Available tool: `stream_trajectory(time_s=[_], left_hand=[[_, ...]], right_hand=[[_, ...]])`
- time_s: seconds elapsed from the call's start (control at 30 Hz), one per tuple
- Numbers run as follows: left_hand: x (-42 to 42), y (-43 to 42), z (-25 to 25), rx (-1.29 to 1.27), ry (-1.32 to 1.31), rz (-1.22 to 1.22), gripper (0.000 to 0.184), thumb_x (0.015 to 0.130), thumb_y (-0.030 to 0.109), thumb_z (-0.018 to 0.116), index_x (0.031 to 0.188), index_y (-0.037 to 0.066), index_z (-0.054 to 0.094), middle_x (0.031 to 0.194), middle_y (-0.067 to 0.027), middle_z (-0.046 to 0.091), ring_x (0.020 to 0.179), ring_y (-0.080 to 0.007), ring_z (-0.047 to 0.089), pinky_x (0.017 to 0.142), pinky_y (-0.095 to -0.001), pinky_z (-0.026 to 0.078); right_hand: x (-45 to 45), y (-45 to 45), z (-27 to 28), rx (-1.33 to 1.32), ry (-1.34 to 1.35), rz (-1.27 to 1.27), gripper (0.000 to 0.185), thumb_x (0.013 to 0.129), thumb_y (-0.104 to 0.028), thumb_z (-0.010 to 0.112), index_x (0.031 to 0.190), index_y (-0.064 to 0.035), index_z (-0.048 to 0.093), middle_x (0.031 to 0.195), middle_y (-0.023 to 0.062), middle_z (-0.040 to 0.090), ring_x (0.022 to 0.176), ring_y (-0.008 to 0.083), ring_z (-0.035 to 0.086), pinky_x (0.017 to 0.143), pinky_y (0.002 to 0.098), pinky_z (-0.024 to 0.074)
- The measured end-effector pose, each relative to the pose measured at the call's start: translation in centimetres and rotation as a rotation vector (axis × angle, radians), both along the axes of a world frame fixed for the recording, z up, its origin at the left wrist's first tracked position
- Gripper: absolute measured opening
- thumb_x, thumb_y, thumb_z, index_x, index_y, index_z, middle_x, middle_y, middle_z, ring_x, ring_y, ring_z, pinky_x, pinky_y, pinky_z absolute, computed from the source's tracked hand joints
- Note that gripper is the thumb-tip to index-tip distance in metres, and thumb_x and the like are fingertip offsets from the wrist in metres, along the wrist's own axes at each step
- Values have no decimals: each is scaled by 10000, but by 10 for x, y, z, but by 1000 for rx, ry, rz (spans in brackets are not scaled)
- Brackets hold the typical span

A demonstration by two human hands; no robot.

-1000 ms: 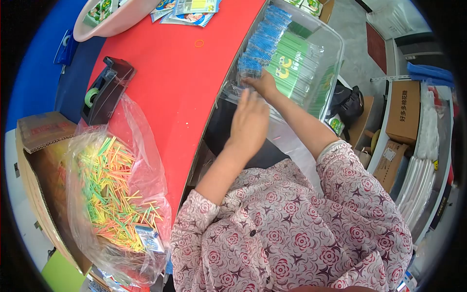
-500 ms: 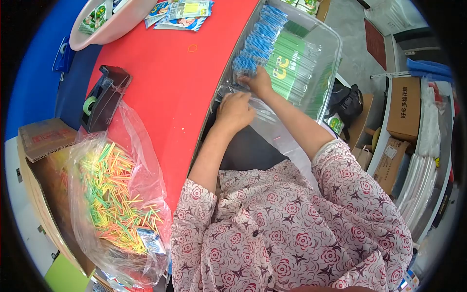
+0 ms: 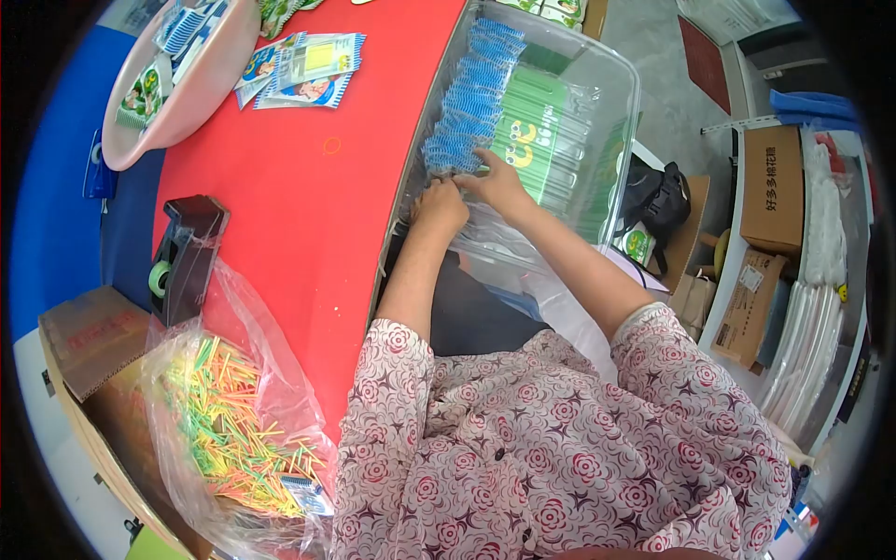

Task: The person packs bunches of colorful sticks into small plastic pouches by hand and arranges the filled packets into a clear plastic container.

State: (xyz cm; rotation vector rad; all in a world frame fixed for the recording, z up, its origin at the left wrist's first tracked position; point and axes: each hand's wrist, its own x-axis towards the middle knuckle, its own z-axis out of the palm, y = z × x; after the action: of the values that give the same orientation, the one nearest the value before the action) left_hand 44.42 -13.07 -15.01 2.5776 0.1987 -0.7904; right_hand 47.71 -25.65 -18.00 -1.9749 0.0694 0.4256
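A long row of blue-striped packets (image 3: 473,103) stands packed along the left side of a clear plastic bin (image 3: 627,140). My right hand (image 3: 499,187) is at the near end of this row, its thumb and forefinger apart and touching the last packets. Close beside it, my left hand (image 3: 441,207) is closed, with its fingers curled down at the bin's near left corner; what they grip is hidden. Green packaging with a cartoon face (image 3: 532,131) lies under clear plastic to the right of the row.
On the red table (image 3: 308,205) are loose packets (image 3: 313,70), a rubber band (image 3: 331,146), a tape dispenser (image 3: 191,252) and a pink basin (image 3: 177,121) of packets. A bag of coloured sticks (image 3: 224,411) sits in a carton at left. Shelves with boxes (image 3: 772,187) stand at right.
My left hand has moved forward to the end of the packet row, close to my right hand. My right hand's fingers have shifted back along the row. The whole view has shifted slightly.
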Motion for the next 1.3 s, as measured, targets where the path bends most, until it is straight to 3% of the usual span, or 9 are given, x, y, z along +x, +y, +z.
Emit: stream_trajectory(time_s=[0.27,0.37,0.5,0.67,0.77,0.93,1.03,1.2,1.3], left_hand=[[3,-2,-9,23,-24,30,356,867,114,466,1197,-17,470,1238,-244,518,1111,-394,550,918,-466,452],[2,0,-14,22,-59,50,340,878,117,451,1192,-11,473,1207,-233,542,1096,-398,556,907,-473,452],[1,1,-15,68,-88,34,327,882,125,445,1175,-10,494,1183,-225,561,1078,-384,573,908,-466,452],[3,5,-13,126,-76,-28,324,884,135,450,1166,1,537,1168,-218,582,1071,-361,588,912,-444,451],[2,4,-15,94,-34,19,318,887,166,468,1138,18,596,1153,-205,606,1074,-341,595,919,-424,448],[3,3,-4,99,-20,7,309,885,200,491,1101,35,638,1149,-190,617,1087,-337,590,928,-410,444],[5,2,12,135,78,48,288,879,207,512,1064,44,661,1143,-174,625,1064,-337,602,917,-409,450],[-14,2,35,88,20,118,253,868,163,507,1010,40,676,1139,-175,620,1073,-335,587,924,-423,440],[-40,4,32,64,-374,18,231,850,116,497,958,13,673,1135,-188,605,1102,-331,549,973,-435,394]], right_hand=[[17,-24,-14,93,126,-186,613,763,-105,660,1296,81,421,1139,212,599,946,272,623,808,356,486],[26,-1,-38,-39,-157,51,502,761,-49,575,1242,55,468,992,250,633,915,329,626,770,377,484],[30,21,-47,-122,-180,10,471,752,-34,535,1211,56,481,1012,287,615,932,382,613,779,403,474],[18,1,-27,106,-130,-19,475,741,-7,541,1205,70,475,1014,202,634,937,286,624,792,352,475],[-6,-10,-12,-170,-73,-30,404,751,-18,574,1137,76,502,962,172,657,885,274,650,754,350,493],[-16,-1,-31,-146,153,111,337,755,-89,643,1037,77,562,880,148,673,744,270,665,672,358,510],[-9,13,-36,-110,-85,74,251,726,-228,726,783,0,639,721,183,651,680,352,638,634,412,496],[-8,26,-31,-276,-306,182,259,747,-249,707,747,1,641,748,210,645,705,381,625,662,426,503],[-1,22,-53,-230,-280,192,208,780,-203,671,840,-5,644,739,190,654,651,332,643,642,411,516]])
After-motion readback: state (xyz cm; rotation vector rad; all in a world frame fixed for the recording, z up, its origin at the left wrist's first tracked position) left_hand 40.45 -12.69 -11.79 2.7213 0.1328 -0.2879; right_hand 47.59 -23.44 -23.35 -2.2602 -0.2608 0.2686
